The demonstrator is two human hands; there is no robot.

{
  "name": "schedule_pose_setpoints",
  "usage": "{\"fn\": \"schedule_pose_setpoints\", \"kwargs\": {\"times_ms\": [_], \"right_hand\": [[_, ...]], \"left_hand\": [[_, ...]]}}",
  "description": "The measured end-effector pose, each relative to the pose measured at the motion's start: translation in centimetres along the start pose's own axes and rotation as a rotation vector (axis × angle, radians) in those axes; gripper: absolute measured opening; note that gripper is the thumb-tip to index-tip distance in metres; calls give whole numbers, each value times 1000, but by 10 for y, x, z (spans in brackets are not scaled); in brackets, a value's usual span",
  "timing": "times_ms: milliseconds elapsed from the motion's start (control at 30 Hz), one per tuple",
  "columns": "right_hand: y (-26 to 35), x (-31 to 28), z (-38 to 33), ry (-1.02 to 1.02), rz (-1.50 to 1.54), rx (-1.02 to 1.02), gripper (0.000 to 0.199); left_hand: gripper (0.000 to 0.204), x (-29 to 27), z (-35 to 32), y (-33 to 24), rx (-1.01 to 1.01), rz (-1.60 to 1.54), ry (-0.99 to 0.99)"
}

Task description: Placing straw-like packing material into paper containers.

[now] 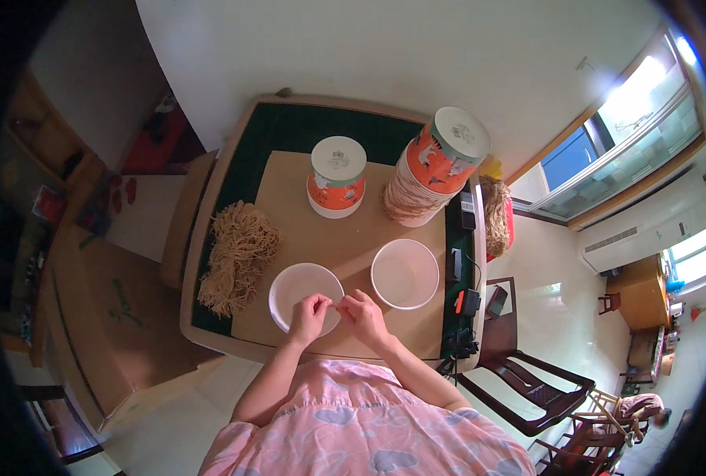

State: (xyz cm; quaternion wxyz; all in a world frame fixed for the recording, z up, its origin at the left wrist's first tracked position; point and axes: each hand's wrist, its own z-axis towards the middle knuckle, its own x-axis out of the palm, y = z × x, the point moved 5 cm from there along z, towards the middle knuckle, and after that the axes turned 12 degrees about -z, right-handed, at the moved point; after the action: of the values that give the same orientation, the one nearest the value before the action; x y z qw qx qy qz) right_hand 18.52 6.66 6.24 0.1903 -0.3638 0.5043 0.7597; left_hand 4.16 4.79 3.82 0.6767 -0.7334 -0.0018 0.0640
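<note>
My left hand [308,316] and my right hand [362,316] are close together over the right part of a white paper bucket [286,287] that stands mouth up at the table's near edge. Both hands are closed, thumbs against fingers in a pinch. Whatever lies between the fingertips is too small to make out. Just right of my right hand stands a second white bucket [405,274], also mouth up. A bundle of tan twine [239,255] lies to the left of the first bucket, its strands loose and tangled.
Behind the open buckets stand an upside-down orange patterned bucket [336,186] and a tall stack of nested upside-down buckets [436,166]. Brown cardboard [289,178] covers the table's middle. Small black devices with cables [468,302] line its right edge. A dark wooden chair [527,389] stands at right.
</note>
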Motion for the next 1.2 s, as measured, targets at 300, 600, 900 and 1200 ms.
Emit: {"fn": "schedule_pose_setpoints", "kwargs": {"times_ms": [300, 600, 900, 1200], "right_hand": [[10, -13, 2, 23, 156, 121, 10], [-7, -10, -3, -32, 98, 155, 8], [-16, -1, -12, -37, 221, 188, 9], [-28, 10, -16, 169, 420, 341, 26]], "left_hand": [[12, 2, 0, -9, -3, -15, 21], [15, 1, -11, -19, -177, 57, 127], [13, 24, -22, -63, -187, -139, 274], [20, 21, -19, -87, -239, -278, 306]]}}
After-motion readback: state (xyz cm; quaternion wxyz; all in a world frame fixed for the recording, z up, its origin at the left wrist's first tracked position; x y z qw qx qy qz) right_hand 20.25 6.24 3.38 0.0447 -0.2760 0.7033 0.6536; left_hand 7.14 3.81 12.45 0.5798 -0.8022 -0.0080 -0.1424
